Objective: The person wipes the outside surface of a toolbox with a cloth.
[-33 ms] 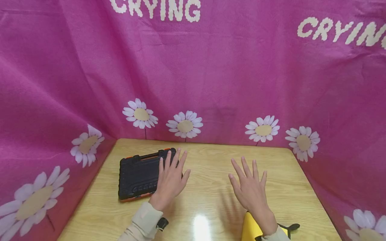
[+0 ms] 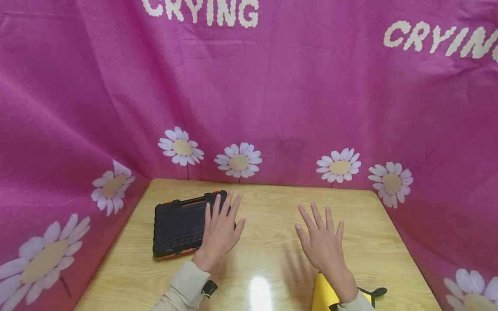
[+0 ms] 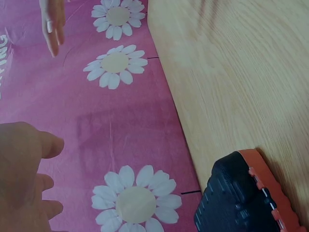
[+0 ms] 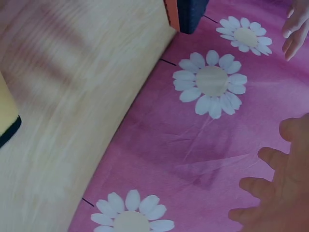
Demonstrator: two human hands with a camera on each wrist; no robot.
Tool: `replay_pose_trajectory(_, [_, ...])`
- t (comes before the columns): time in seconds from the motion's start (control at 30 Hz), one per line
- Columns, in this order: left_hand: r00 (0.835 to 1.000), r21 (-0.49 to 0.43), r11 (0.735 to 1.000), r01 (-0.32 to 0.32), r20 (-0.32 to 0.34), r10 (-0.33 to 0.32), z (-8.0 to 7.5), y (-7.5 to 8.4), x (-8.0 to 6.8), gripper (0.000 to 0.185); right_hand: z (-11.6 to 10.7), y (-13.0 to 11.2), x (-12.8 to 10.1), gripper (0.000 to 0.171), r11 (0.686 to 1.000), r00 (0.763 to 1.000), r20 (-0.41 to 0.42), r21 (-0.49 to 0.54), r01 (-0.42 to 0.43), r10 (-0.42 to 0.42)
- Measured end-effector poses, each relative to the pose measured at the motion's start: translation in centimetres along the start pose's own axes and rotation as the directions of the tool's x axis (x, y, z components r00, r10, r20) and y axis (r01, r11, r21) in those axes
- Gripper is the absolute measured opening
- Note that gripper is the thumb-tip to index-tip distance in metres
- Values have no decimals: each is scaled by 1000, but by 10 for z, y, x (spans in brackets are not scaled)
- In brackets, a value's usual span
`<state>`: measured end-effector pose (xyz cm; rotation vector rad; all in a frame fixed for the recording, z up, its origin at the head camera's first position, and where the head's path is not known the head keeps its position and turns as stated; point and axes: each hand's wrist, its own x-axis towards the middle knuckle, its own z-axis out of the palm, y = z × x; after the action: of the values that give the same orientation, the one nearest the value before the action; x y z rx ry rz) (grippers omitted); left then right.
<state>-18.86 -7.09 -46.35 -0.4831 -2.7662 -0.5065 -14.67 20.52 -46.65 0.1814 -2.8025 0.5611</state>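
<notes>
- Black case (image 2: 180, 224) with orange trim lies flat on the wooden table (image 2: 272, 207), at its left side and near the far edge; its handle faces the cloth.
- Left hand (image 2: 220, 233) is spread, fingers straight, holding nothing; it hovers over the case's right edge, and I cannot tell whether it touches.
- Right hand (image 2: 324, 246) is likewise spread and empty, above bare wood, well apart from the case.
- Yellow object (image 2: 323, 296) sits at the near edge, just beside the right wrist.
- Pink cloth (image 2: 272, 95) printed with daisies and white lettering walls the table on three sides.
- Wrist views show the case's orange-edged corner (image 3: 246, 198) near the table's far edge.
</notes>
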Motion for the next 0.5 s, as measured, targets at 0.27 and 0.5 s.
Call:
replay_pose_trajectory(0.27, [1000, -81, 997, 0, 14, 1, -5, -1, -8, 65, 9, -5, -8, 50, 991, 1000, 9, 131, -20, 19])
replay_pose_trajectory(0.5, [991, -256, 958, 129, 69, -115, 1, -22, -34, 60, 40, -21, -24, 49, 935, 992, 124, 346, -70, 29])
